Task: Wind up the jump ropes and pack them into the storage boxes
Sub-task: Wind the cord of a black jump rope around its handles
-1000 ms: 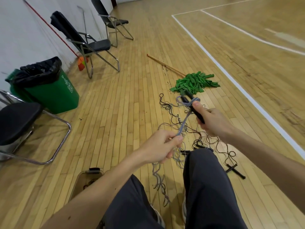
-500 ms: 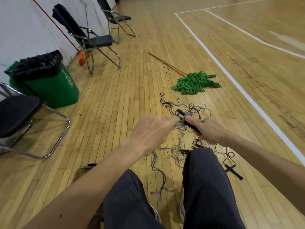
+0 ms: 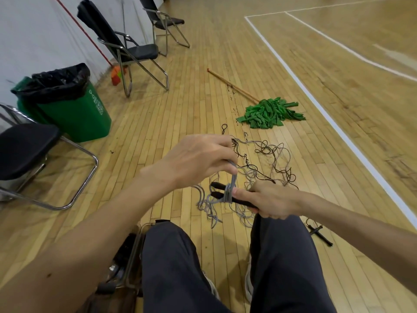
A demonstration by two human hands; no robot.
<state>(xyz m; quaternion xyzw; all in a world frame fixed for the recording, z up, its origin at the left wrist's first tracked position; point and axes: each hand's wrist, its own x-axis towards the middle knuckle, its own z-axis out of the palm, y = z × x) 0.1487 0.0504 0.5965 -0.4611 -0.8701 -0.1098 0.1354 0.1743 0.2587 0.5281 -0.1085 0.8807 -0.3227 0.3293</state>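
Hardwood gym floor point(image 3: 180, 114), white court line point(image 3: 338, 129) running down the right side, white wall point(image 3: 33, 30) along the left edge. Seated view, both knees at bottom centre. Upper of the two, left hand point(image 3: 198, 161), fingertips pinching a grey rope point(image 3: 232, 177) running up taut from the handles. Lower, just above the right knee, right hand point(image 3: 270, 202) curled round two black handles point(image 3: 220, 188) held side by side, thumb laid straight along them; grey rope looped several turns round both just past the thumb tip, remainder hanging slack to the floor between the legs. Loose tangle point(image 3: 270, 159) of grey and black ropes on the boards just beyond the hands. Crossed on the floor right of the right knee, a spare handle pair point(image 3: 320, 233). Clear storage box point(image 3: 136, 242) tight against the left leg, mostly hidden by leg and forearm; contents unreadable. Past the tangle, near the court line, green mop point(image 3: 270, 111), stick angled away. Along the left wall: green bin point(image 3: 74, 111) with black liner, nearest chair point(image 3: 24, 147), middle chair point(image 3: 130, 50), farthest chair point(image 3: 167, 21). Wide strip of bare boards between bin and tangle, more beyond the line.
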